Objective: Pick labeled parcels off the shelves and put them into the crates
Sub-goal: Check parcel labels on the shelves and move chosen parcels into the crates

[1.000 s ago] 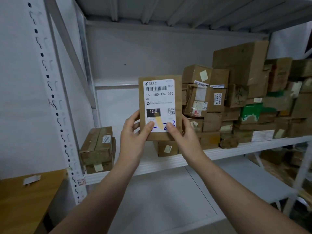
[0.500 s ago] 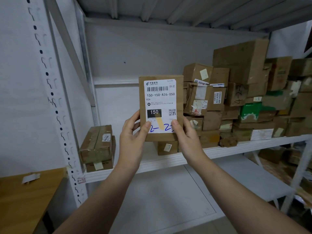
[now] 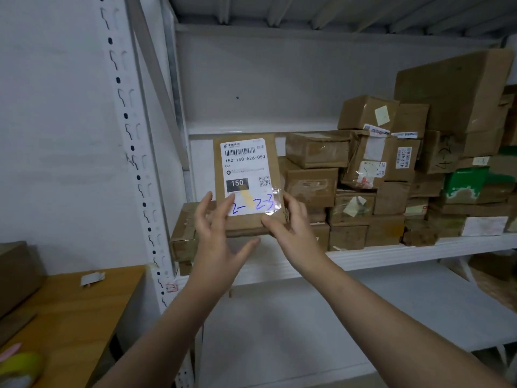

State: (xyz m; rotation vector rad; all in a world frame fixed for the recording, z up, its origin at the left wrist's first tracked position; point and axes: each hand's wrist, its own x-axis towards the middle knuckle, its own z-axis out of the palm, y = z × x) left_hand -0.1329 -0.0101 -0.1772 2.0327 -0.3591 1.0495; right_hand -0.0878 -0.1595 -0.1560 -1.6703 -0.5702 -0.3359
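Showing white barcode label (image 3: 244, 163), blue "2-23": flat brown parcel (image 3: 275, 169).

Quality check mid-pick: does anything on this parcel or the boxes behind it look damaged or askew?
Yes. On the upright parcel, the clear tape at the lower right corner of its label is wrinkled and lifting. Behind and right of it, one taped box sits tilted, its wrapping crumpled.

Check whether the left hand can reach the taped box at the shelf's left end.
Likely yes: the left hand is open right by the taped box, nothing between; the right hand holds the labeled parcel.
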